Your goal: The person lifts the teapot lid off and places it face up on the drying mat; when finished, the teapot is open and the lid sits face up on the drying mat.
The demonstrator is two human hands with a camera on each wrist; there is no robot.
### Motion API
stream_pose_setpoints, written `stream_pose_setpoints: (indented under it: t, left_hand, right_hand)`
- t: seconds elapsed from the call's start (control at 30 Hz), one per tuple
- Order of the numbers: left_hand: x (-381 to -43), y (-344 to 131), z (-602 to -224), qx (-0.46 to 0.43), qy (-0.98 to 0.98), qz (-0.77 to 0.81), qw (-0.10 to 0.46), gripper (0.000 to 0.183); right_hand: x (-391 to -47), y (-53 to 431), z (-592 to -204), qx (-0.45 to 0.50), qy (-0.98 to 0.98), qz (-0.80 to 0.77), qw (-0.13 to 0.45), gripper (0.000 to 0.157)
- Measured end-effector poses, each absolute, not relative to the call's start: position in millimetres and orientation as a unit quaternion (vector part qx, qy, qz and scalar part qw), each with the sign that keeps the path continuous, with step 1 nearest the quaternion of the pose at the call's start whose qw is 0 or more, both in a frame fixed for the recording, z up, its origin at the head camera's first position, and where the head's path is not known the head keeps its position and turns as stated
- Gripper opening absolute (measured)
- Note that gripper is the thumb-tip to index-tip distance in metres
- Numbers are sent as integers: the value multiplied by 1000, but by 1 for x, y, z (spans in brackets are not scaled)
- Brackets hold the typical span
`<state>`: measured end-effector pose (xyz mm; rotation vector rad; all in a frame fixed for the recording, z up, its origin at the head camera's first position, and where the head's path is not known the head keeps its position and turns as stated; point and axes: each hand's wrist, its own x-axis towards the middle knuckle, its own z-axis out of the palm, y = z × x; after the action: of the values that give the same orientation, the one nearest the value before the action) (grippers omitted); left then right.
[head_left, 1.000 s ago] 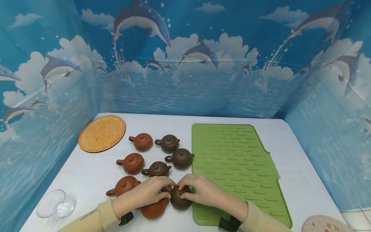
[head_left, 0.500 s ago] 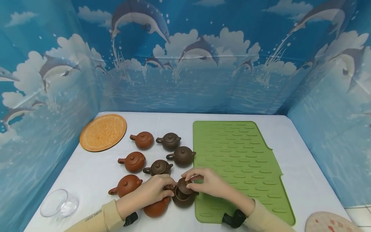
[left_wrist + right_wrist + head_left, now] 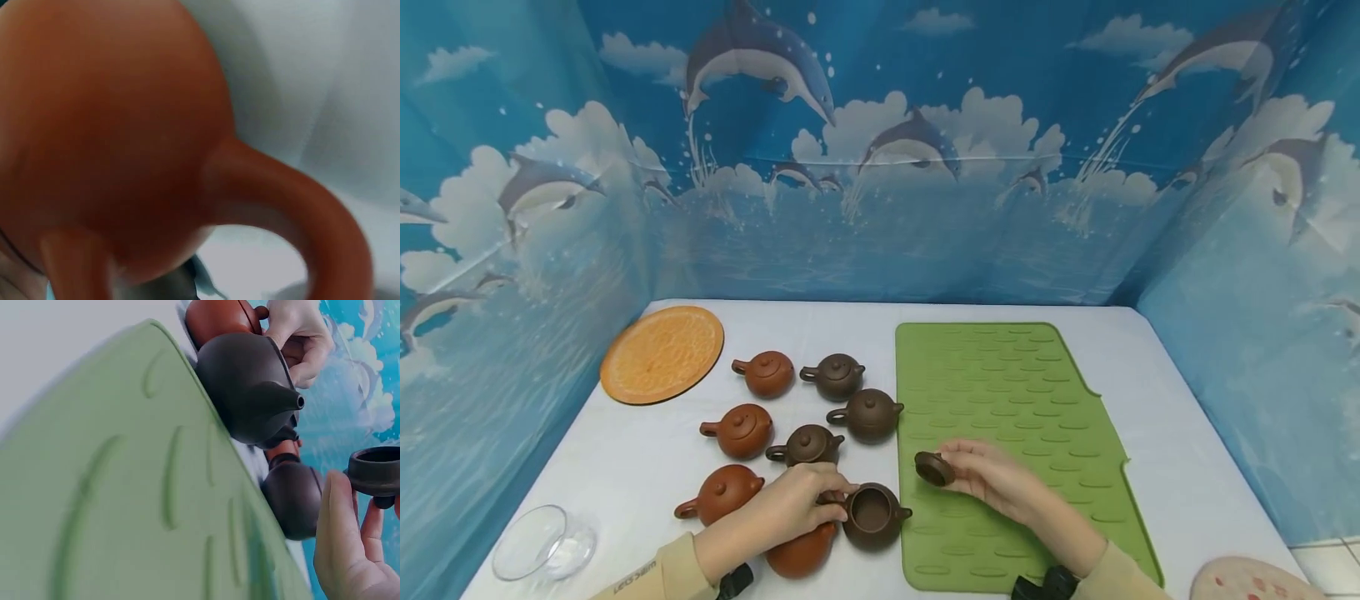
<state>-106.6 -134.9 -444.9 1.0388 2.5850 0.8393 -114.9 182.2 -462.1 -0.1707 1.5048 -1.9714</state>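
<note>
A dark brown teapot (image 3: 872,537) stands lidless at the left edge of the green mat, its round mouth facing up. My left hand (image 3: 801,500) pinches its handle, which the fingers mostly hide. Right of the pot, over the mat, my right hand (image 3: 988,477) holds the dark lid (image 3: 934,469) with its hollow underside turned outward. In the right wrist view the lid (image 3: 375,472) sits between fingertips and thumb, knob downward. Under my left forearm is a reddish-brown teapot (image 3: 801,554), and a reddish-brown teapot (image 3: 119,119) fills much of the left wrist view.
Several lidded teapots stand left of the green mat (image 3: 1000,375), reddish ones such as this teapot (image 3: 745,431) and dark ones such as this teapot (image 3: 871,414). An orange round mat (image 3: 662,354) lies at back left. A clear glass cup (image 3: 542,542) is at front left.
The lid has come off the dark teapot; my right hand has carried it up and right over the green mat, tipping its underside into view. My left hand stays at the handle.
</note>
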Motion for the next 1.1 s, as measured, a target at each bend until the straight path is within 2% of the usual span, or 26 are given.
stream_pose_setpoints:
  t: [0.17, 0.37, 0.43, 0.6, 0.73, 0.9, 1.1]
  left_hand:
    - [-104, -134, -444, 362, 883, 278, 106, 23]
    - [-105, -134, -442, 365, 887, 269, 90, 23]
    - [-105, -134, -442, 366, 887, 266, 88, 22]
    - [-105, -135, -444, 360, 889, 265, 102, 22]
    - [-105, -135, -445, 352, 892, 264, 108, 23]
    - [-104, -135, -446, 357, 889, 266, 103, 23]
    - [-105, -135, -444, 364, 887, 267, 96, 23]
  right_hand:
    - [-107, 194, -472, -42, 518, -778, 354, 43]
    - [-106, 202, -475, -33, 599, -727, 333, 63]
    - [-106, 201, -475, -27, 647, -693, 318, 64]
    - [-101, 193, -472, -24, 747, -611, 261, 57]
    - [-98, 186, -469, -35, 812, -541, 214, 45]
    - [-97, 182, -468, -27, 841, -503, 195, 34]
    - [-97, 183, -470, -21, 850, -492, 186, 33]
